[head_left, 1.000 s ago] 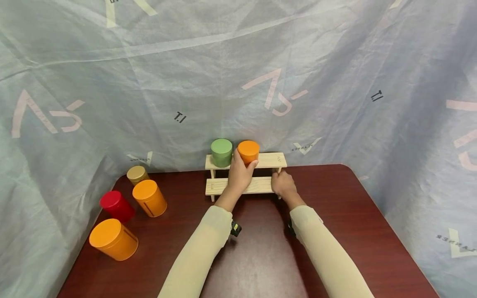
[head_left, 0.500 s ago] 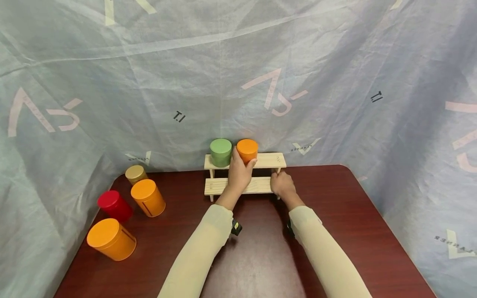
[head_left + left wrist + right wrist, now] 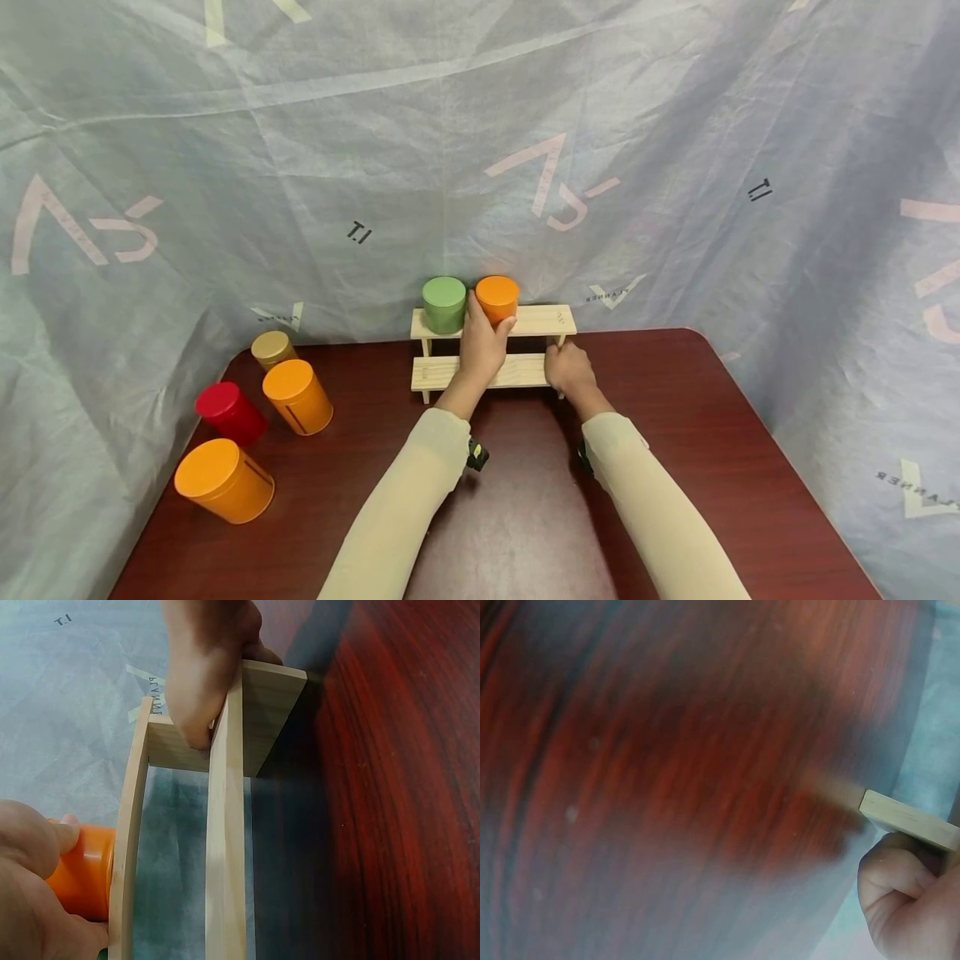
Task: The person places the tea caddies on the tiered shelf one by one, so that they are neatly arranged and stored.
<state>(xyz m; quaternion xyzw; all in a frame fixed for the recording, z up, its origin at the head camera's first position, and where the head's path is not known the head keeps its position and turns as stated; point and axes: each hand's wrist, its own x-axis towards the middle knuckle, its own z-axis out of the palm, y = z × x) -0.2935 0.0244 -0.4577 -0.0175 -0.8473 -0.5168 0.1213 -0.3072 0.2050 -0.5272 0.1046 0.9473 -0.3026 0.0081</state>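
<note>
Atop rack [image 3: 545, 320], orange canister [image 3: 497, 298] upright, axis vertical

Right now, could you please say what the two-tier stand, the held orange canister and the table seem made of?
Two-tier stand: probably unvarnished wood, pale and matte with grain lines.
Orange canister: painted metal or plastic; its smooth, shiny surface leaves it open.
Table: wood or wood-look laminate, reddish brown with dark streaks and a glossy sheen.

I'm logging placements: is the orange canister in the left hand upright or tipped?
Upright: the orange canister shows its round top facing up, its base against the upper shelf.
</note>
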